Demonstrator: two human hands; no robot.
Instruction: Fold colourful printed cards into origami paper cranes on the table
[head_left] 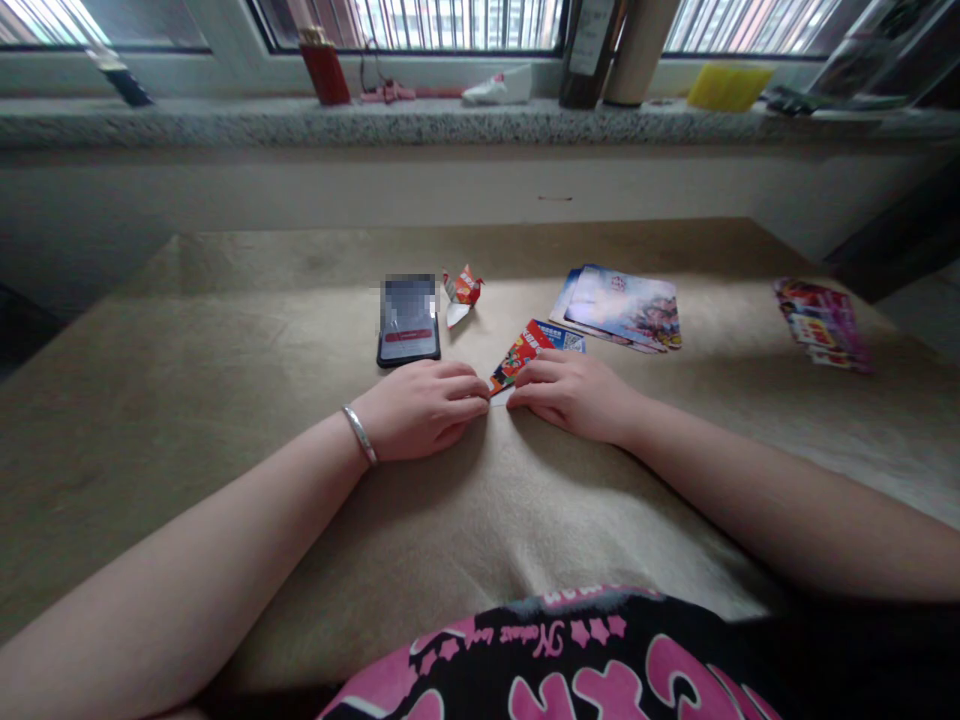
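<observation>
On the table [247, 330], at the centre of the clock: a folded paper [519, 350], red print aslant, a white strip [501, 398] at seven o'clock, a blue patch [559, 333] at two; cannot tell one sheet from two. Left hand [429, 408] at eight o'clock, fingers bent, tips at the near corner. Right hand [574, 392] at four, curled over the near side, covering part of the print. Cannot tell pinching from mere pressing, with both thumbs largely hidden.

Likeliest trouble, at a guess: a crooked crease, caused by uneven pressure or by layers sliding under the fingertips. Possible too: a torn or crumpled corner, from pulling too hard in opposite directions. Close by, a phone [409, 325] between nine and ten and a paper bird [465, 290] between ten and eleven; could get nudged or crushed by a wide sweep of the left hand. At two, just beyond the blue patch, a stack of cards [626, 305]; might slide askew on a careless reach with the right.
</observation>
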